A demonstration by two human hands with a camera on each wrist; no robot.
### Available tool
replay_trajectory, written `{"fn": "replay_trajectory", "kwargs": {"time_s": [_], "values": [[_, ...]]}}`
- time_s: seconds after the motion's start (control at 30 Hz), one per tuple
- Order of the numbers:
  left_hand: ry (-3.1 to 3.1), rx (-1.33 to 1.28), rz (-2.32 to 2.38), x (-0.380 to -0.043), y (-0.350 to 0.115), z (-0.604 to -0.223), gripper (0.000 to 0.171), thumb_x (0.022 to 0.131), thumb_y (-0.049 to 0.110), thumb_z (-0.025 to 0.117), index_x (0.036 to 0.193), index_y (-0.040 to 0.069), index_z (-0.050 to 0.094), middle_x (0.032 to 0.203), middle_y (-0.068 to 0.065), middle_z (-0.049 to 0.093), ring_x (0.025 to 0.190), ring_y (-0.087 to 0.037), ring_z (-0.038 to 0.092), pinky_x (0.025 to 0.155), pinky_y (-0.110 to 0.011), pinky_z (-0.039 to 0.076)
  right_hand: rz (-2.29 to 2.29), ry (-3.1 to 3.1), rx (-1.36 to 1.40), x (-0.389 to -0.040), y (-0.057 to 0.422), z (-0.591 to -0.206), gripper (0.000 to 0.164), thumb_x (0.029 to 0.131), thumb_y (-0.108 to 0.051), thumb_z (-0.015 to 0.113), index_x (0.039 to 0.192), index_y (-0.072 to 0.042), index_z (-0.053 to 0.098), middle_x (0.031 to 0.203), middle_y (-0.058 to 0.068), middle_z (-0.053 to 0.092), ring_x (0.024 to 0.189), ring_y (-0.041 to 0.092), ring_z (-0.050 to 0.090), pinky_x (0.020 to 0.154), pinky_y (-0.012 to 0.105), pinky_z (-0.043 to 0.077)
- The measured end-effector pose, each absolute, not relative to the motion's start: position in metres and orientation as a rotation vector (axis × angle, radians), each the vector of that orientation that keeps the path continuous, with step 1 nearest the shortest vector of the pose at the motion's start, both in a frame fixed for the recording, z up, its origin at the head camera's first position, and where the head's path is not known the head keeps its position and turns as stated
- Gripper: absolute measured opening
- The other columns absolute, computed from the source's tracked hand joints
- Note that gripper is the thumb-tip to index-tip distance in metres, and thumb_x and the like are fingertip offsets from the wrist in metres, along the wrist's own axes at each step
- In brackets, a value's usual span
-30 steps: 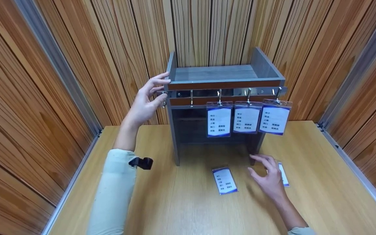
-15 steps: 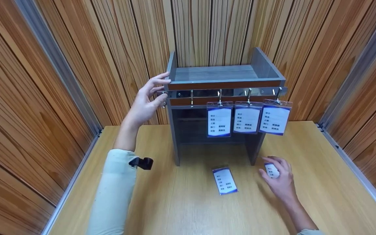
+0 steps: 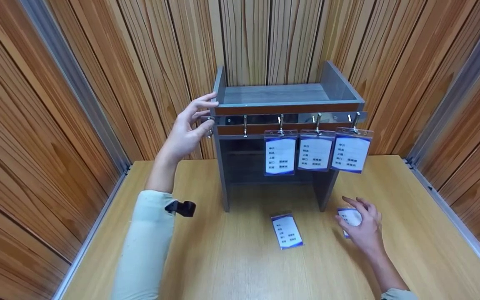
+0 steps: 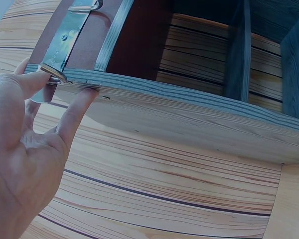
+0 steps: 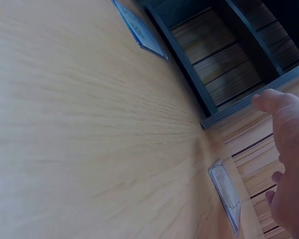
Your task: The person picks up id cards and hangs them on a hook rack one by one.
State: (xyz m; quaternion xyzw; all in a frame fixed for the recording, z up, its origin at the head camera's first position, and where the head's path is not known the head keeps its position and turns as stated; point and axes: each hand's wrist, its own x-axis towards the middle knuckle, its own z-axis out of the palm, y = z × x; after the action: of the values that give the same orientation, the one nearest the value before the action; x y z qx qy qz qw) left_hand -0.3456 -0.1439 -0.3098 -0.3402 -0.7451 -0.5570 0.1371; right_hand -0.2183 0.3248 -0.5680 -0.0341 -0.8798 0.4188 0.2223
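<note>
My left hand (image 3: pixel 186 132) grips the left end of the metal hook rail (image 3: pixel 261 119), at the upper left corner of a grey wooden shelf (image 3: pixel 290 103). In the left wrist view, the thumb lies on the end hook (image 4: pixel 53 72) and a finger touches the shelf's side panel (image 4: pixel 154 97). My right hand (image 3: pixel 366 227) hovers with parted fingers over a blue-and-white name badge (image 3: pixel 350 216), hiding part of it. In the right wrist view that badge (image 5: pixel 225 191) lies flat on the table, apart from the fingers. A second badge (image 3: pixel 287 231) lies further left.
Three badges hang from the rail's right hooks: a left one (image 3: pixel 280 153), a middle one (image 3: pixel 316 151) and a right one (image 3: pixel 351 150). A bare hook (image 3: pixel 245 126) is left of them. Wooden walls (image 3: pixel 173 75) enclose the table (image 3: pixel 240 266).
My right hand has moved right, from beside the shelf's right foot to over the right-hand loose badge. The left hand, shelf and hanging badges have stayed in place.
</note>
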Motion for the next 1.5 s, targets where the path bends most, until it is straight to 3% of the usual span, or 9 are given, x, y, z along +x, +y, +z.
{"fn": "replay_trajectory", "kwargs": {"time_s": [0.23,0.57,0.9,1.17,1.5], "values": [[-2.137,-1.0,-1.624,-0.345,-0.144,-0.309,0.038,0.11,-0.006,0.058,0.148,-0.003,0.059,0.18,-0.013,0.045,0.168,-0.031,0.043,0.14,-0.055,0.036,1.18,-2.547,-0.18,-0.22,0.332,-0.567,0.07,0.097,-0.02,0.087,0.162,-0.013,0.06,0.173,0.035,0.032,0.153,0.06,0.027,0.115,0.077,0.027],[-2.135,-1.005,-1.614,-0.345,-0.143,-0.309,0.038,0.111,-0.006,0.058,0.149,-0.003,0.059,0.18,-0.014,0.045,0.168,-0.032,0.042,0.139,-0.056,0.036,1.217,-2.689,-0.317,-0.226,0.338,-0.581,0.082,0.1,-0.032,0.086,0.171,-0.021,0.047,0.177,0.035,0.018,0.154,0.059,0.015,0.113,0.074,0.022],[-2.14,-0.997,-1.614,-0.346,-0.143,-0.308,0.038,0.111,-0.006,0.058,0.149,-0.001,0.06,0.18,-0.011,0.045,0.167,-0.03,0.044,0.139,-0.055,0.037,1.219,-2.74,-0.345,-0.23,0.341,-0.588,0.079,0.103,-0.033,0.081,0.172,-0.018,0.045,0.174,0.039,0.018,0.15,0.06,0.014,0.11,0.074,0.02],[-2.136,-0.99,-1.629,-0.345,-0.143,-0.308,0.039,0.11,-0.007,0.058,0.149,-0.002,0.06,0.18,-0.012,0.045,0.167,-0.031,0.044,0.139,-0.054,0.037,1.163,-2.733,-0.354,-0.229,0.34,-0.592,0.071,0.102,-0.028,0.08,0.166,-0.015,0.052,0.167,0.042,0.028,0.144,0.059,0.02,0.108,0.07,0.022],[-2.141,-0.989,-1.62,-0.345,-0.143,-0.31,0.039,0.11,-0.007,0.057,0.149,-0.002,0.059,0.18,-0.013,0.045,0.169,-0.031,0.042,0.139,-0.054,0.037,1.146,-2.763,-0.37,-0.228,0.341,-0.591,0.071,0.102,-0.021,0.076,0.167,-0.01,0.049,0.163,0.043,0.028,0.143,0.06,0.019,0.112,0.074,0.022]]}}
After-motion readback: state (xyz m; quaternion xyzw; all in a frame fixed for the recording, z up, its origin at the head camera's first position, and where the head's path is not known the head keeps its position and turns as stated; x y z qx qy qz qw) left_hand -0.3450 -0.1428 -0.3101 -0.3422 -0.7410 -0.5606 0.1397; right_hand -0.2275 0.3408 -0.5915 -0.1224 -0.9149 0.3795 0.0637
